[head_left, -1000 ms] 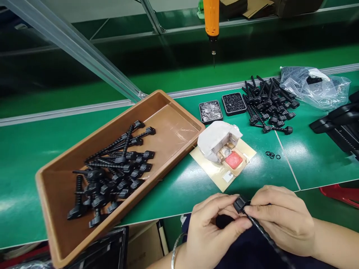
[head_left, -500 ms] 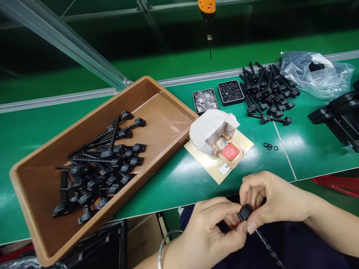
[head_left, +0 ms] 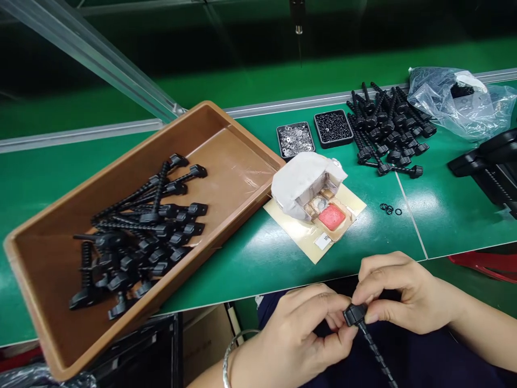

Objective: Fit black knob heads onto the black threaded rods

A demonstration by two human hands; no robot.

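**Fingers working at the head of a ribbed black rod**

Fingertips of both your hands are meeting on one part: a ribbed black rod with a blocky head, which you are holding low in front of you, below the near edge of the green bench and over your lap. Your left hand is pinching the head from the left, thumb and forefinger closed on it. Your right hand is pinching the same head from above and the right, fingers curled in tight. The shaft is trailing down and to the right, away from both hands.

You are, by the look of it, fitting or seating something small at the head; whether a ring is already on it is too small to tell. A few small black rings are lying loose on the bench, well apart from your hands.

On the left, the brown tray is holding a heap of like rods. A second pile of rods is lying at the far right, beside two small black dishes of hardware and a clear plastic bag.

Judging from this, the next move is calling for a steady grip on the head and a clear reach toward the tray, which is sitting well to your left.
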